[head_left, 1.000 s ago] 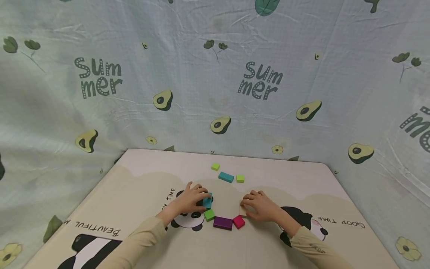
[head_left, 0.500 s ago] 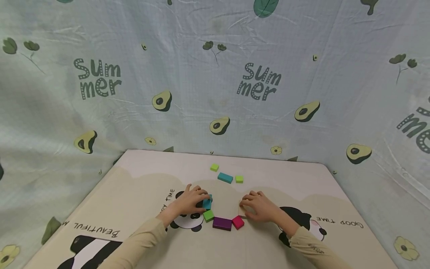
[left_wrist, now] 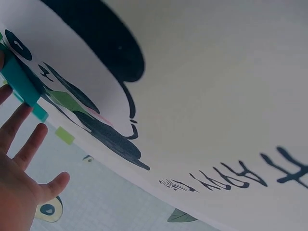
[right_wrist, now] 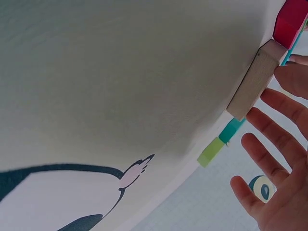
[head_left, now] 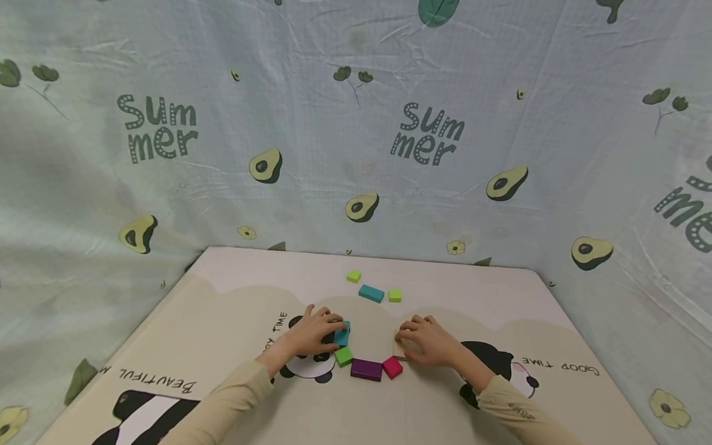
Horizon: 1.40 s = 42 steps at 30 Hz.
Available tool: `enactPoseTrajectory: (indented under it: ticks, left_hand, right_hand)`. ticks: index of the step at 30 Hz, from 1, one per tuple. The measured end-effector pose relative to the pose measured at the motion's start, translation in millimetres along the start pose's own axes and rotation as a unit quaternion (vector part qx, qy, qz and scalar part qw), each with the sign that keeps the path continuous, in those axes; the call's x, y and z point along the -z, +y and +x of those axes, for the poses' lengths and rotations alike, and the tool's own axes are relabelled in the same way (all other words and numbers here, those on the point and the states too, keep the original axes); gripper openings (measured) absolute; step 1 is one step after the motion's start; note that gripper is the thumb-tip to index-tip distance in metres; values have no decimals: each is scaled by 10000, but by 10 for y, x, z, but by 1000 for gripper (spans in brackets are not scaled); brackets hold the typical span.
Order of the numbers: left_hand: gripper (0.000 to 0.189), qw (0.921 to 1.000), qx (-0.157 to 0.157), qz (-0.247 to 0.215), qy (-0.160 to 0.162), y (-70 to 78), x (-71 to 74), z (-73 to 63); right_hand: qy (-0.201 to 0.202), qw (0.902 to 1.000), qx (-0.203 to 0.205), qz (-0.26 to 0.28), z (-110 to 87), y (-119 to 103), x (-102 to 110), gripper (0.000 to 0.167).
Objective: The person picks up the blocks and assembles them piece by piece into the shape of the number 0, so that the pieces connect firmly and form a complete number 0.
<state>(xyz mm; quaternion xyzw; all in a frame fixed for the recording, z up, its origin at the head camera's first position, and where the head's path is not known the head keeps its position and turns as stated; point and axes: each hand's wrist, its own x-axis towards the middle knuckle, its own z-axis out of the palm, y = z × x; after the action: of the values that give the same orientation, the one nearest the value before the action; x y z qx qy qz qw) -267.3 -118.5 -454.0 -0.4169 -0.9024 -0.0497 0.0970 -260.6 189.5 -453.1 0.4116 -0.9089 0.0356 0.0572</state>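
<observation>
My left hand (head_left: 313,329) holds a teal rectangular block (head_left: 342,334) standing lengthwise away from me, thumb at its near end and fingertips at its far part. My right hand (head_left: 431,341) holds a plain wooden block (right_wrist: 257,79), mostly covered by the fingers in the head view; in the right wrist view the fingertips line its long side. Between the hands, a green block (head_left: 343,356), a purple block (head_left: 366,369) and a red block (head_left: 392,367) form a curved row. The green one lies close to the teal block's near end; the red one meets the wooden block's end.
Farther back on the printed table mat (head_left: 473,290) lie another teal block (head_left: 371,293) and two lime blocks, one at its left (head_left: 353,276) and one at its right (head_left: 395,295). A patterned curtain (head_left: 311,123) hangs behind the table's far edge.
</observation>
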Motion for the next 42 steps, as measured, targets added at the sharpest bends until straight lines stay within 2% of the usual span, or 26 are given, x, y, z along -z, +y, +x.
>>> enactPoseTrajectory:
  ticks: [8, 26, 32, 42]
  left_hand:
    - [41, 9999, -69, -68, 125, 10, 14, -16]
    - [40, 9999, -32, -8, 98, 25, 6, -20]
    - [40, 9997, -115, -20, 195, 29, 3, -20]
    - [41, 9999, 28, -46, 101, 32, 10, -24]
  right_hand:
    - [8, 10000, 10, -4, 0, -8, -1, 27]
    - [-8, 9999, 51, -105, -8, -8, 25, 27]
    - [12, 9999, 55, -124, -13, -8, 42, 27]
    - [39, 9998, 80, -188, -1, -14, 45, 27]
